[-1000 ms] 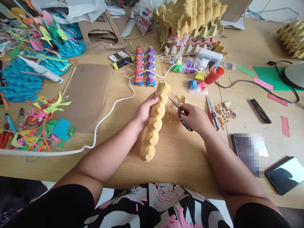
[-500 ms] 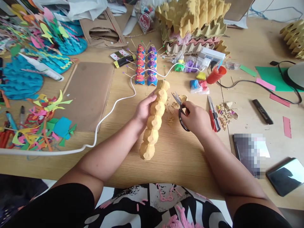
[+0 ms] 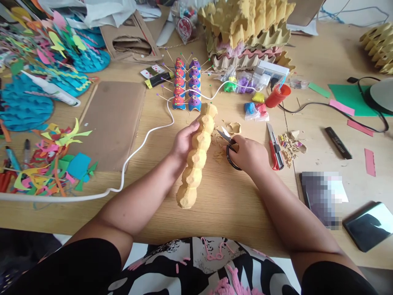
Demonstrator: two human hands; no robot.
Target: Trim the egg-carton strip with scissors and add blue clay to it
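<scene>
My left hand [image 3: 186, 141] grips a long yellow strip of egg carton [image 3: 196, 159] by its upper left side, thumb along the edge. The strip is a row of several bumpy cups and slants with its lower end toward me. In my right hand [image 3: 250, 153] is a pair of scissors [image 3: 229, 143] with black handles, blades parted and pointing up left, close to the strip but apart from it. Yellow carton scraps [image 3: 235, 128] lie on the table beyond the blades. Two painted carton caterpillars, one red [image 3: 179, 84] and one purple [image 3: 194, 84], stand behind the strip.
A red utility knife [image 3: 275, 147] with its blade out lies right of my right hand, by small scraps [image 3: 293, 147]. A white cable [image 3: 147, 135] crosses the left side. Egg trays [image 3: 245, 24] are stacked at the back. Paper cuttings [image 3: 52, 164] and cardboard [image 3: 112, 123] lie left.
The egg carton strip has tilted a little, its lower end shifting left. My right hand and the scissors have moved slightly left, nearer the strip.
</scene>
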